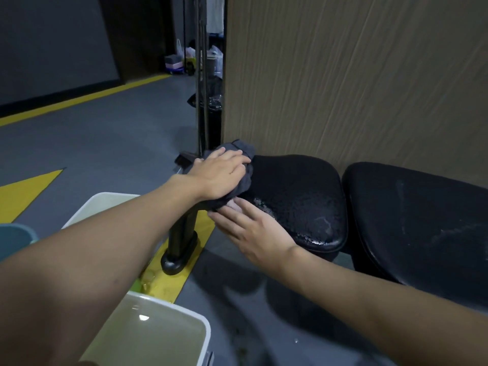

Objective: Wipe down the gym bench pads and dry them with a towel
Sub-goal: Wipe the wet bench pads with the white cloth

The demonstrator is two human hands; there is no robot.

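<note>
The dark grey cloth lies bunched on the narrow front end of the black seat pad, right under the left hand. That hand lies palm-down on top of the cloth, its fingers nearly straight and spread flat over it, pressing rather than gripping. A fold of cloth sticks up beyond the fingertips against the wood-grain wall panel. The right hand sits just below, at the near edge of the pad. Its fingers are stretched out straight toward the left, with their tips touching the cloth's lower edge where it hangs over the pad's side. Nothing is clasped in it, though the thumb end is partly hidden by the cloth. The seat pad's surface is beaded with wet patches that shine near the right hand, and the black back pad just beside it on the right shows faint wet streaks. Under the seat's front end a black bench leg stands on a yellow floor stripe. A white tub holding water sits near the left forearm, with a second white tub behind it and the rim of a blue bucket at the left edge. Far back by the wall stand some bags, any print on them too small to read.
</note>
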